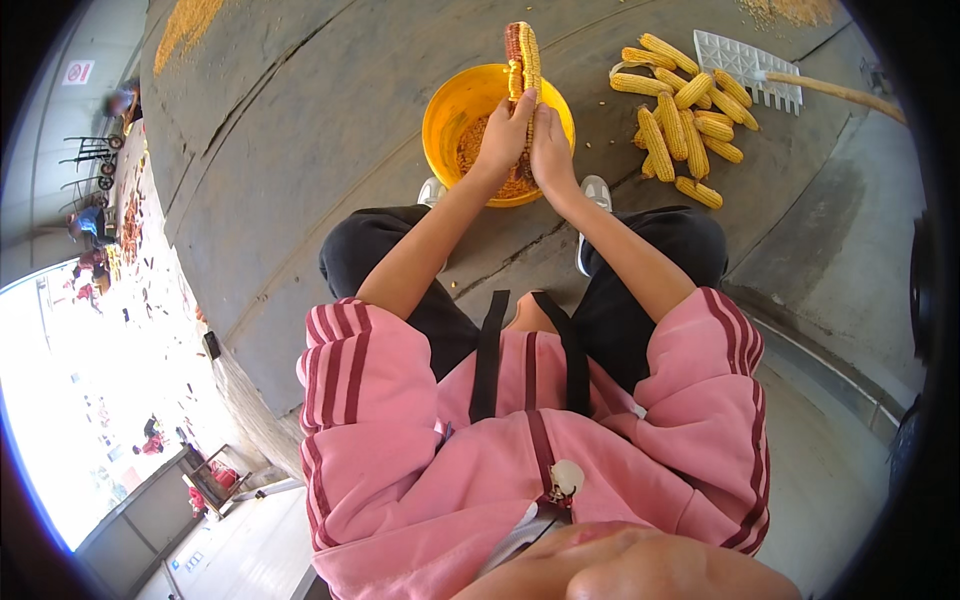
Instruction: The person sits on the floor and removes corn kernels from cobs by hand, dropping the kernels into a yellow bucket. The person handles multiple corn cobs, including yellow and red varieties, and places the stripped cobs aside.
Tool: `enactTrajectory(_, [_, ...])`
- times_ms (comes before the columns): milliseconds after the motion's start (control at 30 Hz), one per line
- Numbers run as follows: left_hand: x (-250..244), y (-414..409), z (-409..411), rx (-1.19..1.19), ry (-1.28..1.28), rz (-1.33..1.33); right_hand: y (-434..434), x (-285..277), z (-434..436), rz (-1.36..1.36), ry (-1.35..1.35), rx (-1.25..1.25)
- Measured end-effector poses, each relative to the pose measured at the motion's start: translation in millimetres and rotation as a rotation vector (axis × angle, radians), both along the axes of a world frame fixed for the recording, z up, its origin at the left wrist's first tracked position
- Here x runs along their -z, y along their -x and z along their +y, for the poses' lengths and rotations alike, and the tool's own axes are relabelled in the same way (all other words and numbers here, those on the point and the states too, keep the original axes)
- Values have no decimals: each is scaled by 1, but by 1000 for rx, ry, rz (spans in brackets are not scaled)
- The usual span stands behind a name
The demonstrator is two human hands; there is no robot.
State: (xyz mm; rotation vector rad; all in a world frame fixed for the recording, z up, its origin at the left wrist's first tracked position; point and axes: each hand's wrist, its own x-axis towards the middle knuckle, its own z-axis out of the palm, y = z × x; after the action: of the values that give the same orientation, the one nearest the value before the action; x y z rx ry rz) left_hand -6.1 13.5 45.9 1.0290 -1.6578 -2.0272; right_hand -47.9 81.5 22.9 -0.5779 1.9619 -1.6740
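Above a yellow plastic bucket (437, 124), my left hand (504, 135) and my right hand (551, 154) grip a partly shelled ear of corn (529, 56) between them. Its upper end points away from me. Yellow kernels cover its right side, while a reddish strip of bare cob shows on the left. My fingers hide the middle of the ear, and I cannot tell whether a second cob is pressed against it. Loose kernels (472, 142) lie in the bottom of the bucket, which stands between my shoes.
Several ears of corn (675, 127) are heaped on the floor (337, 112) at the right. Beside them lies a white toothed plastic rake head (739, 67) with a wooden handle (832, 90). Spread kernels (187, 26) lie far left. Other people (91, 223) and hand trucks (94, 154) are at the left.
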Motion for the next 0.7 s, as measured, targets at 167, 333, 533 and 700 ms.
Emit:
enactTrajectory(167, [22, -1, -6, 33, 186, -68, 0, 5, 1, 21, -25, 18])
enactTrajectory(333, [26, -2, -10, 40, 330, -115, 0, 10, 0, 45, -18, 31])
enactTrajectory(533, [6, -1, 0, 7, 226, -59, 1, -1, -2, -50, 21, 4])
enactTrajectory(700, [25, 1, -3, 24, 388, -181, 4, -1, -4, -166, 80, 53])
